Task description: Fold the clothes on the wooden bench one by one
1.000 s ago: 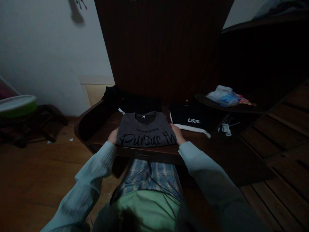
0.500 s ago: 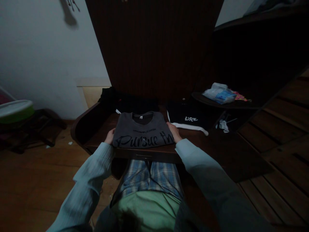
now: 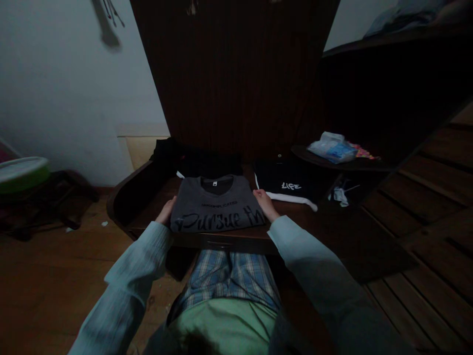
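Between left hand (image 3: pixel 166 211) and right hand (image 3: pixel 265 204), each clamped on shirt (image 3: pixel 218 209) sides: may unfold if tugged unevenly.

Dim light covers a pale wall (image 3: pixel 66 93), wooden floor (image 3: pixel 70 276) and dark desk (image 3: pixel 150 207).

— Dark grey shirt (image 3: pixel 218 202) at the front edge of the tabletop (image 3: pixel 157 197), black lettering (image 3: pixel 218 220) right across it!
— And deep brown, that tabletop! Toward its back edge: black garment (image 3: pixel 269 173), white writing (image 3: pixel 291 186), white trim (image 3: pixel 290 198)!
— Sleeves (image 3: pixel 146 254) in pale blue! Blue-and-white checks on the pants (image 3: pixel 229 276), light green on the top (image 3: pixel 231 320)!
— Whitish bag (image 3: pixel 334 148), blue patch showing, something pink (image 3: pixel 364 152) beside it!
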Available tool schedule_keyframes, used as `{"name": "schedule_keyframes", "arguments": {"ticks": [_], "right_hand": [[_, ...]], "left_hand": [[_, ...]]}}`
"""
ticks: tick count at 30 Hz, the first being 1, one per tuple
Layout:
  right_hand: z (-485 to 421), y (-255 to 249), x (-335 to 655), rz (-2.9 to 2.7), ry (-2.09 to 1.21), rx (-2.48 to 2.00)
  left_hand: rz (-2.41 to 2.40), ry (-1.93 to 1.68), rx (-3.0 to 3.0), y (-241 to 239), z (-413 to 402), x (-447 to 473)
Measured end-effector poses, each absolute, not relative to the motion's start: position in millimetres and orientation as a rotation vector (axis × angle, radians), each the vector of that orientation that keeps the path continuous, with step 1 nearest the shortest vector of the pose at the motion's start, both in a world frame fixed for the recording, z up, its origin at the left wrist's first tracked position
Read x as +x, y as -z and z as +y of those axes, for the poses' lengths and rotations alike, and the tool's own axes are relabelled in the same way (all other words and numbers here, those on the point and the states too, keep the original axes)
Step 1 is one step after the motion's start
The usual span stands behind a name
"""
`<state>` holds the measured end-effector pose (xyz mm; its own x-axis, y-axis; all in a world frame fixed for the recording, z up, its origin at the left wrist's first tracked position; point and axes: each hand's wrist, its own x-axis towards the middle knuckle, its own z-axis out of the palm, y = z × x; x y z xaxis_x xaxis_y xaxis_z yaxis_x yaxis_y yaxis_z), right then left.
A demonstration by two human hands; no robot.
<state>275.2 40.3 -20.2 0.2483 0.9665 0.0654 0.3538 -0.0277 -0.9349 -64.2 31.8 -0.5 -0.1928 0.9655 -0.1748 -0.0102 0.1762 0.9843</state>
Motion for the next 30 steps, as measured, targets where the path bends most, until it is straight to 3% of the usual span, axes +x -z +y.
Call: {"name": "schedule_keyframes", "arguments": {"ticks": [4, 7, 13, 18, 23, 30], "right_hand": [[40.5, 8.7, 268.5, -1.132, -1.283, -1.250], [42.4, 3.2, 257.2, -1.166, -1.362, -1.153], [47.4, -15.4, 252.1, -1.363, -1.021, -1.247], [45.6, -74.3, 299.9, -1.621, -0.521, -1.092], [55.2, -127.6, 380.8, -1.682, -0.124, -1.241], [71.6, -121.6, 463.0, -1.543, 0.177, -1.484]], "left_hand": [[1.286, -1.121, 0.889, -15.1, 28.1, -53.6], [1.267, -1.086, 0.989, -19.0, 27.1, -45.6], [1.361, -1.253, 1.354, -32.8, 16.7, -34.8], [1.127, -1.368, 1.699, -69.7, 24.5, -0.7], [1.010, -1.426, 1.953, -93.6, 68.3, 74.4], [0.920, -1.396, 2.104, -93.1, 122.3, 182.6]]}}
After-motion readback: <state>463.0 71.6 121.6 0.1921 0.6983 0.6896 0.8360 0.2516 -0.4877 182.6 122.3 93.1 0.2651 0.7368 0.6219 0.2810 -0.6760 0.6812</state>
